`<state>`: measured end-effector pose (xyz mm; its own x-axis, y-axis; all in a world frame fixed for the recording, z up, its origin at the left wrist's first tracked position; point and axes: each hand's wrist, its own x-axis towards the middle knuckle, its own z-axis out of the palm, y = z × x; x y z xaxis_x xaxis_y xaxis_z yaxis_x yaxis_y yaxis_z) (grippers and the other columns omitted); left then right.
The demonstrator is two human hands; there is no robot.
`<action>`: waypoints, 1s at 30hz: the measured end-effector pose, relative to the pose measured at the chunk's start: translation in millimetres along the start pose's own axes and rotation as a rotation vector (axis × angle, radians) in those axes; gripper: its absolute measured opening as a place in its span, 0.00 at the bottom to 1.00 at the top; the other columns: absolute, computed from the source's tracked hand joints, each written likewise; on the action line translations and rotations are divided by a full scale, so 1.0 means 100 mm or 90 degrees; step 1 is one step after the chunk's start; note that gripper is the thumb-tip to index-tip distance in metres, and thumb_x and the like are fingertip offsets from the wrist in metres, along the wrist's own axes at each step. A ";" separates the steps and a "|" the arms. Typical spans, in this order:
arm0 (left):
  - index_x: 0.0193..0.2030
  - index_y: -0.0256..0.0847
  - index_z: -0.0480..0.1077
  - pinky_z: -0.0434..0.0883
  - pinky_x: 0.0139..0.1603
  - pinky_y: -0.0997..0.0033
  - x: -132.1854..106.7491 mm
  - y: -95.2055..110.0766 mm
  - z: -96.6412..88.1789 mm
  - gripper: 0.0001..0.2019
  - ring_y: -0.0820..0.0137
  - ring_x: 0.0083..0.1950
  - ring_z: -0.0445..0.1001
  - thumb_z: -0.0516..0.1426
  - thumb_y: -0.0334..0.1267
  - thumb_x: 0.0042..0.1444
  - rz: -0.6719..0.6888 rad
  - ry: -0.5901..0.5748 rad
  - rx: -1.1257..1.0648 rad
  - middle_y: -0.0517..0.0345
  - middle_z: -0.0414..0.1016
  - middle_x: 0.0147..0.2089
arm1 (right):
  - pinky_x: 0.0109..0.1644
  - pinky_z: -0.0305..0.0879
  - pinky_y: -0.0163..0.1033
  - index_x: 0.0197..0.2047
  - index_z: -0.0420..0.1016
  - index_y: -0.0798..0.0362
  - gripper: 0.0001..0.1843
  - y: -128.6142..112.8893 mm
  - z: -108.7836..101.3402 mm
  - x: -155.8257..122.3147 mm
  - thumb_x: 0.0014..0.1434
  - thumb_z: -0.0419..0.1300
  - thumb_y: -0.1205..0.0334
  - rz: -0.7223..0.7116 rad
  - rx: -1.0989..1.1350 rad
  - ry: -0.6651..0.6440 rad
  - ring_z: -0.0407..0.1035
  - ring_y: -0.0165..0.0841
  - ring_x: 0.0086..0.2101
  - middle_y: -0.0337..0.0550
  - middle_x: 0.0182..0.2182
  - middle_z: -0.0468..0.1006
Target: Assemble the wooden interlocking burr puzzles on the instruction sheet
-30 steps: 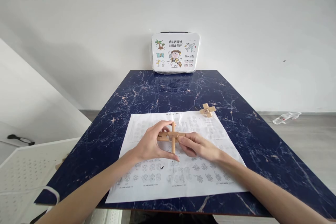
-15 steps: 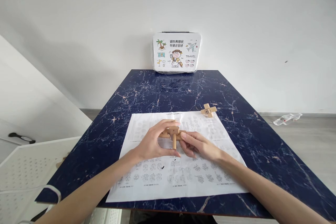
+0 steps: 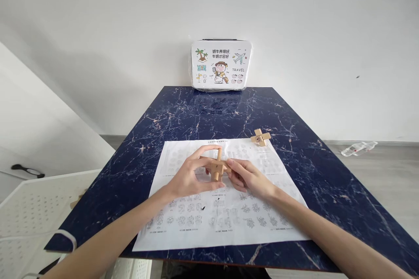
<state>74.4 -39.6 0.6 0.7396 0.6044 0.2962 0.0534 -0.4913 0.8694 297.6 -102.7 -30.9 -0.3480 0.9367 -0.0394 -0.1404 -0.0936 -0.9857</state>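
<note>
A wooden interlocking puzzle (image 3: pixel 216 167) of crossed light-brown pieces is held above the printed sheet (image 3: pixel 229 242). My left hand (image 3: pixel 187 177) curls around its left side, with the thumb under it and a finger at the top of an upright round peg. From the right, my right hand (image 3: pixel 252 178) pinches the end of a crosspiece between thumb and fingers. Parts of the puzzle are hidden behind my fingers. A second wooden puzzle (image 3: pixel 261 138), cross-shaped and marked with a dark symbol, lies at the sheet's far right corner.
A white case (image 3: pixel 222 65) with cartoon prints stands against the wall at the back of the blue marbled table (image 3: pixel 212 117). A clear plastic bottle (image 3: pixel 358 148) lies on the floor to the right. White perforated furniture (image 3: pixel 36 205) stands at the lower left.
The round peg in the puzzle has slid upward, now sticking out above the block and less below it. My left fingers have risen to the peg's top; both hands keep their grip.
</note>
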 end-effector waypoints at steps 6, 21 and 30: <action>0.48 0.52 0.84 0.84 0.50 0.50 0.00 0.03 0.00 0.11 0.57 0.54 0.81 0.71 0.44 0.59 -0.018 0.018 -0.007 0.53 0.61 0.76 | 0.22 0.47 0.37 0.30 0.67 0.49 0.27 0.07 -0.04 0.02 0.73 0.55 0.38 -0.016 0.001 0.074 0.49 0.25 0.16 0.28 0.16 0.57; 0.37 0.41 0.70 0.75 0.45 0.65 0.09 -0.09 -0.18 0.18 0.66 0.45 0.75 0.50 0.48 0.76 -0.076 0.259 0.158 0.52 0.72 0.47 | 0.22 0.44 0.36 0.27 0.64 0.50 0.29 0.02 -0.08 0.05 0.70 0.58 0.36 -0.055 0.007 0.237 0.45 0.26 0.18 0.30 0.17 0.56; 0.40 0.40 0.69 0.69 0.60 0.45 0.06 -0.58 -0.35 0.16 0.54 0.53 0.68 0.46 0.42 0.75 -0.120 0.229 0.538 0.45 0.68 0.50 | 0.23 0.49 0.36 0.29 0.65 0.49 0.28 0.04 -0.05 0.00 0.74 0.53 0.37 -0.069 -0.097 0.153 0.50 0.27 0.18 0.31 0.16 0.60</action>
<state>52.7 14.6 -34.1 0.4247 0.8084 0.4076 0.7254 -0.5732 0.3811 301.7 -101.5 -35.9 -0.1065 0.9932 0.0478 -0.0181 0.0461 -0.9988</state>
